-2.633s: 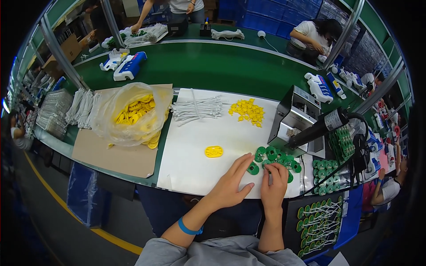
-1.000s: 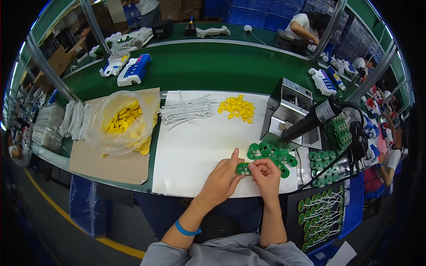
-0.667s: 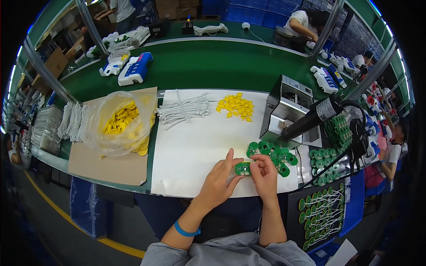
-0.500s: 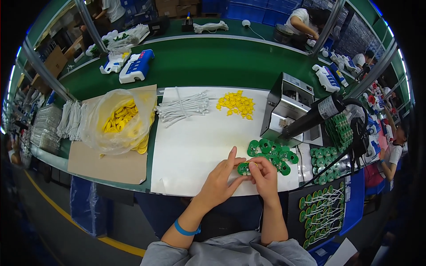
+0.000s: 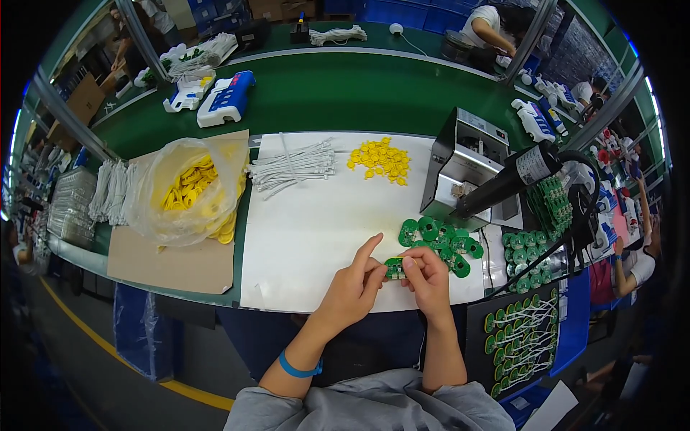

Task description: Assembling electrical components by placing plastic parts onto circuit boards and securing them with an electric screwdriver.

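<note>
A small green circuit board is held between my hands above the front of the white work sheet. A thin yellow edge shows along its far side. My right hand pinches its right end, thumb on top. At the left end, my left hand grips it between thumb and fingers, with the index finger pointing up and away. Just beyond my right hand lies a loose pile of green circuit boards. Small yellow plastic parts are heaped farther back, beside a bundle of white cables.
A clear bag of yellow parts rests on cardboard at left. On the right stand a metal machine and a black cylindrical tool with a cable. A black tray of wired boards sits at lower right. Other people work beyond.
My left thumb and fingers have closed in on the board's left end, and the board has tilted slightly. The whole view has shifted a little.
</note>
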Available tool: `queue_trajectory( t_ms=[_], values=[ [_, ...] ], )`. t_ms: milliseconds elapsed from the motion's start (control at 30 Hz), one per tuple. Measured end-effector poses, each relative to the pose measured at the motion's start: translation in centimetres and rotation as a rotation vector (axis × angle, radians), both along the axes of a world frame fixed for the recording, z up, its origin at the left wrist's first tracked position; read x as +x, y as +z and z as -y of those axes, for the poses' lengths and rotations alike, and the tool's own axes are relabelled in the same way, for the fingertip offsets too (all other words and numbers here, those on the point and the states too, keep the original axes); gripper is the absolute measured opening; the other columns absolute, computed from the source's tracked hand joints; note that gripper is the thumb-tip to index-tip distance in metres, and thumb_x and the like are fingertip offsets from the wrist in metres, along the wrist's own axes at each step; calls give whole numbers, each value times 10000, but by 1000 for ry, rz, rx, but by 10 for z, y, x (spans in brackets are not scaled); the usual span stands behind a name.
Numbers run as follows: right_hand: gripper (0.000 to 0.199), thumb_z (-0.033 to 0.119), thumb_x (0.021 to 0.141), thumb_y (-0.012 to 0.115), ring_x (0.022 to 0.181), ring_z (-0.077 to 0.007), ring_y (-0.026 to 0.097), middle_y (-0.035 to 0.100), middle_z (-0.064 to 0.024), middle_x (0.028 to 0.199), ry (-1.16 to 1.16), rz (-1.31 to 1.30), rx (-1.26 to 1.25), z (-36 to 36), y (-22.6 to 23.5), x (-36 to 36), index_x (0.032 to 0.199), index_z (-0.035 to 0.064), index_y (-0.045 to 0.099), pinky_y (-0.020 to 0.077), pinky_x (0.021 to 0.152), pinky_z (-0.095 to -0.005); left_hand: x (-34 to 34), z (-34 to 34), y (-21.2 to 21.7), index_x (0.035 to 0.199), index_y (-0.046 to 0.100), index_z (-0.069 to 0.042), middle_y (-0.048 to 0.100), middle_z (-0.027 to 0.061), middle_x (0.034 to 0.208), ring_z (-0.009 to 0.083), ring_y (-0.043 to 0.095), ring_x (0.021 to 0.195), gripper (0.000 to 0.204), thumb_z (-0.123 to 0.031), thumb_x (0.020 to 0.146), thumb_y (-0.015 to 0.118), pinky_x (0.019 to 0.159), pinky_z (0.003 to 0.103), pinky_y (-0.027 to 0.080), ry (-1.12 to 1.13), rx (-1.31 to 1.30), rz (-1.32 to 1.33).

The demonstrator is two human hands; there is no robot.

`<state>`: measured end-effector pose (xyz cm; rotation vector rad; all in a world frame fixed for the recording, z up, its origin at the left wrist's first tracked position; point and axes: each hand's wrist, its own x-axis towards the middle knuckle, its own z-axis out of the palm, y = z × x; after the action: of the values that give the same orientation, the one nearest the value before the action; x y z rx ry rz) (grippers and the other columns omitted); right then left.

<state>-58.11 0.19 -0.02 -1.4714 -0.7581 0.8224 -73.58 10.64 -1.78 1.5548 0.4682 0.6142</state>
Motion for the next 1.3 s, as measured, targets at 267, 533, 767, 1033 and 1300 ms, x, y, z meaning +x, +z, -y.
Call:
queue_trajectory(
  t_ms=[267,533,767,1033,1300],
  values=[
    [138,152,1060,612,633,-42,559,684,-3,819,30,23,9,0,-4,1,1108,27,648,405,550,-194,5,2,-8,1544,378,-4,680,121,1008,146,655,833,515,-13,1056,543,762,286,541,9,39,112],
    [150,160,1059,612,639,-44,559,691,-7,820,53,51,11,-2,-4,1,1108,24,653,419,567,-205,4,0,-8,1508,407,-4,674,118,1019,143,650,845,471,-20,1057,541,732,286,560,0,-8,75],
    [190,205,1074,601,647,-48,568,689,-5,837,47,43,-21,-3,-6,0,1107,31,669,429,572,-205,0,-1,-11,1496,415,-4,678,129,1047,142,654,869,464,-7,1050,544,727,286,594,7,-27,87],
    [177,165,1078,593,619,-39,554,657,5,741,51,77,-67,-3,-9,-2,1058,4,664,424,554,-220,-2,-1,-16,1476,436,6,682,127,992,152,669,837,460,14,1034,567,730,295,592,34,48,88],
    [184,181,1081,591,630,-30,517,589,41,748,31,184,-82,-3,-13,-4,1028,23,666,438,568,-206,0,0,-19,1442,491,-13,674,141,904,230,655,734,458,13,1001,613,654,322,516,68,67,106]
  ],
)
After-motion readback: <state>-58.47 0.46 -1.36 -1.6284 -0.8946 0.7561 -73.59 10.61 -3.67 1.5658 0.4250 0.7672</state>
